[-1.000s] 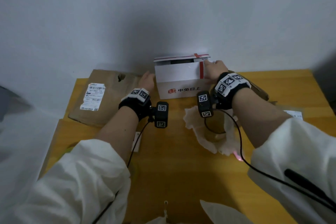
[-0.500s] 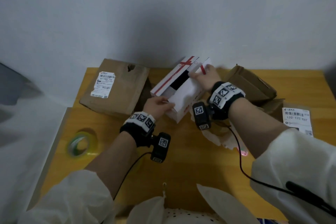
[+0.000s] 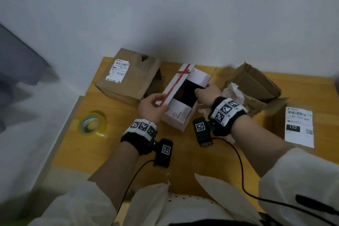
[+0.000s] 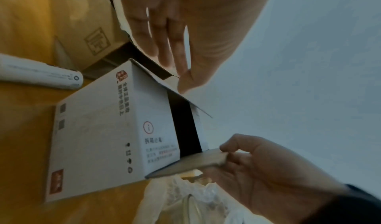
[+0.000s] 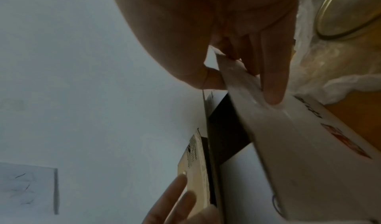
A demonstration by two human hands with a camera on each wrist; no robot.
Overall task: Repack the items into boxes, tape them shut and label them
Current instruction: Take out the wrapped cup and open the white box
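Note:
A white box [image 3: 180, 115] printed with a red ribbon stands mid-table, turned at an angle, its top open and dark inside. My left hand [image 3: 159, 105] pinches the left flap [image 3: 174, 86], the one with the red stripe. My right hand [image 3: 200, 91] pinches the opposite flap between thumb and fingers [image 5: 272, 95]. In the left wrist view the left thumb tip [image 4: 183, 84] touches its flap's edge, and the right hand [image 4: 237, 156] grips the brown underside of its flap. What is inside the box is hidden.
A closed brown carton [image 3: 128, 77] with a label stands at back left, and an open brown carton [image 3: 256, 84] with white wrap [image 3: 234, 91] at back right. A tape roll [image 3: 92, 124] lies at left, a label sheet [image 3: 299, 126] at right. A white tube [image 4: 41, 74] lies by the box.
The white box has been turned from facing me to an angle and drawn closer. Both hands moved from its sides to the top flaps, which are now spread apart.

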